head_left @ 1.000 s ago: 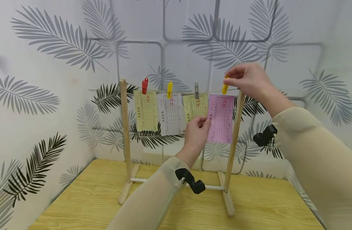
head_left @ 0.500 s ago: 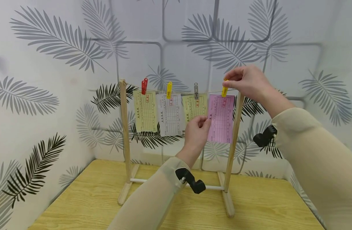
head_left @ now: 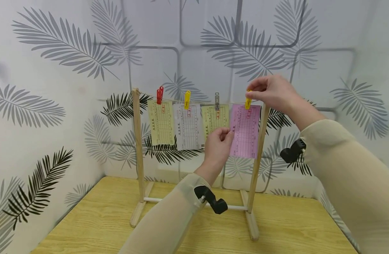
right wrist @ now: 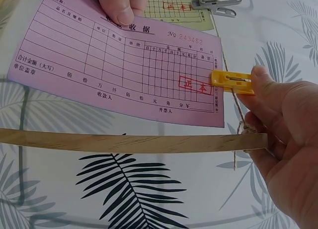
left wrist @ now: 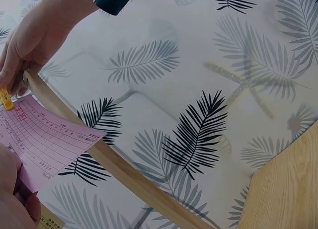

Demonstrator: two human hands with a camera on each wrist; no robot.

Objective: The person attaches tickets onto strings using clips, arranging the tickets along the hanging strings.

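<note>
A pink receipt slip point(head_left: 243, 135) hangs at the right end of a string, beside the right post. My left hand point(head_left: 216, 150) pinches its left edge between thumb and fingers. At the slip's top edge is a yellow clothespin point(head_left: 247, 103), which my right hand point(head_left: 275, 93) pinches by its upper end. The right wrist view shows this yellow clothespin point(right wrist: 232, 82) across the string, with its tip over the edge of the pink slip point(right wrist: 119, 65).
Along the string hang a yellow slip point(head_left: 161, 123) under a red clothespin point(head_left: 159, 95), a white slip point(head_left: 188, 130) under a yellow clothespin point(head_left: 187, 100), and another yellow slip point(head_left: 213, 118) under a grey clothespin point(head_left: 217, 101). The wooden frame point(head_left: 138, 148) stands on a table point(head_left: 93, 211).
My right hand has come down slightly with the yellow clothespin, whose tip now overlaps the pink slip's top edge. My left hand has stayed about where it was.
</note>
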